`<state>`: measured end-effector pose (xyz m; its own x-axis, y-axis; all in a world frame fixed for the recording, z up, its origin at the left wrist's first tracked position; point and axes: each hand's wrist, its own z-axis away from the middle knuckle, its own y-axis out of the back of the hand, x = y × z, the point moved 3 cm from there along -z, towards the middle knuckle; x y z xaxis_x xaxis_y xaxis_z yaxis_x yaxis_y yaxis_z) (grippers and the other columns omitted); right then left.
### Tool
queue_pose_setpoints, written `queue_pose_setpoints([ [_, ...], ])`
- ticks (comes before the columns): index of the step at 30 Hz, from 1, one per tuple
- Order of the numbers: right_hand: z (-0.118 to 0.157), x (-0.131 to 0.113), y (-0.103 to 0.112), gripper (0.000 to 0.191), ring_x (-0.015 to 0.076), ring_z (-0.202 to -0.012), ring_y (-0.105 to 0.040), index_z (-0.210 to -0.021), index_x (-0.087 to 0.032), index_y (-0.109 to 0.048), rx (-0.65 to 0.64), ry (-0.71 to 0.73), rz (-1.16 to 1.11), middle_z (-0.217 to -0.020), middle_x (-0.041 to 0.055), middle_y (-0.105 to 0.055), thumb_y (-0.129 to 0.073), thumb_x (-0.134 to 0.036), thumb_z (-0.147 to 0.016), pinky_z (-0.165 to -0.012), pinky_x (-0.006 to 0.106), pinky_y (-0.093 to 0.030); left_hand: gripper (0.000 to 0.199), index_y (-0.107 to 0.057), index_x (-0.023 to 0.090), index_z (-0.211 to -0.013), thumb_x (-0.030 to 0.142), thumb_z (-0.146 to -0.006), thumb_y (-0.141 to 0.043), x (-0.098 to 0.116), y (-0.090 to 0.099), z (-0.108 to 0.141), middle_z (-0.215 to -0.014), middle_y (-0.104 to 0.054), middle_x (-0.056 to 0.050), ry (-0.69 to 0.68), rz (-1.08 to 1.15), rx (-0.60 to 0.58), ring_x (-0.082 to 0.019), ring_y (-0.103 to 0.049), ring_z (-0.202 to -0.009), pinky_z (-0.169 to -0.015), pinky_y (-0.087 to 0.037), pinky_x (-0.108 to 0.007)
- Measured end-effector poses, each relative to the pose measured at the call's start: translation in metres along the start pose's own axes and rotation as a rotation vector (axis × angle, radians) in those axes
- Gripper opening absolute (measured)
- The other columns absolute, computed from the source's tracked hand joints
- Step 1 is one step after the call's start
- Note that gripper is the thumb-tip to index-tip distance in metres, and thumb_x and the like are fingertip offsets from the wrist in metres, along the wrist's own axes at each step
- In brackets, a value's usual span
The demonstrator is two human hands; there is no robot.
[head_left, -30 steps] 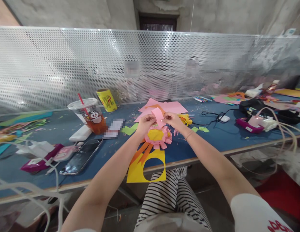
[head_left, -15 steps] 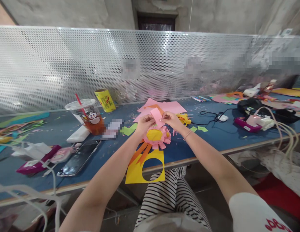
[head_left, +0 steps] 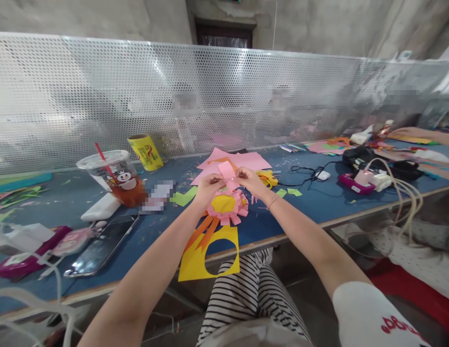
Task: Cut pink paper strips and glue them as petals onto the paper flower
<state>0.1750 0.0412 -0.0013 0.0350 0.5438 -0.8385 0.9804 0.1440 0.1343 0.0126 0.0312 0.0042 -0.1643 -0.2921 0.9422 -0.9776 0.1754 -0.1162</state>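
Between my hands is a folded strip of pink paper (head_left: 227, 169). My left hand (head_left: 211, 185) pinches its left edge, and the fingers of my right hand (head_left: 248, 179) close on its right side. Just below them lies a paper flower (head_left: 224, 204) with a yellow centre and pink looped petals. Orange paper strips (head_left: 209, 230) trail from the flower toward the table's front edge. A yellow paper sheet (head_left: 191, 260) with a round hole overhangs that edge. Behind my hands are pink paper sheets (head_left: 258, 161). Yellow scissors (head_left: 268, 178) rest beyond my right hand.
A drink cup with a red straw (head_left: 128, 183), a yellow tube (head_left: 146, 152) and a phone (head_left: 103, 246) are on the left. Green paper scraps (head_left: 184, 197) lie nearer. On the right are a power strip (head_left: 356, 184) and cables. A perforated metal screen (head_left: 224, 96) borders the back.
The view has shifted, so the table's things appear a little further left. The pink strip stays between my hands, now tilted slightly lower. Another person's arm has come into view at far right.
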Motion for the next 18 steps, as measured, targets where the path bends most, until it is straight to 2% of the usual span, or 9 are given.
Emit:
queue_pose_setpoints([
  [7,0.001,-0.006,-0.004,0.029,0.0085,-0.065,-0.043,-0.074,-0.019,-0.043,-0.027,-0.065,-0.082,-0.071,-0.0057,-0.043,-0.067,-0.027,-0.062,-0.061,0.023,-0.037,0.022,-0.063,0.014,-0.064,0.031,-0.057,-0.076,0.005,0.001,-0.001,-0.06,-0.059,0.001,-0.052,-0.131,0.033,-0.009,-0.054,-0.056,-0.059,-0.045,-0.023],
  [13,0.002,0.003,-0.009,0.033,0.0098,-0.07,-0.047,-0.085,-0.02,-0.042,-0.151,-0.139,-0.18,-0.077,-0.0055,-0.047,-0.065,-0.019,-0.061,-0.064,0.024,-0.041,0.019,-0.063,0.015,-0.066,0.03,-0.06,-0.073,0.005,0.002,-0.003,-0.064,-0.061,0.0,-0.06,-0.178,0.069,-0.01,-0.055,-0.059,-0.061,-0.046,-0.024],
  [18,0.002,0.007,-0.01,0.031,0.0101,-0.072,-0.05,-0.086,-0.02,-0.042,-0.172,-0.141,-0.193,-0.08,-0.005,-0.048,-0.061,-0.017,-0.063,-0.063,0.023,-0.041,0.02,-0.061,0.016,-0.066,0.03,-0.059,-0.073,0.004,0.003,-0.004,-0.062,-0.059,0.001,-0.067,-0.173,0.045,-0.01,-0.054,-0.059,-0.059,-0.045,-0.024],
])
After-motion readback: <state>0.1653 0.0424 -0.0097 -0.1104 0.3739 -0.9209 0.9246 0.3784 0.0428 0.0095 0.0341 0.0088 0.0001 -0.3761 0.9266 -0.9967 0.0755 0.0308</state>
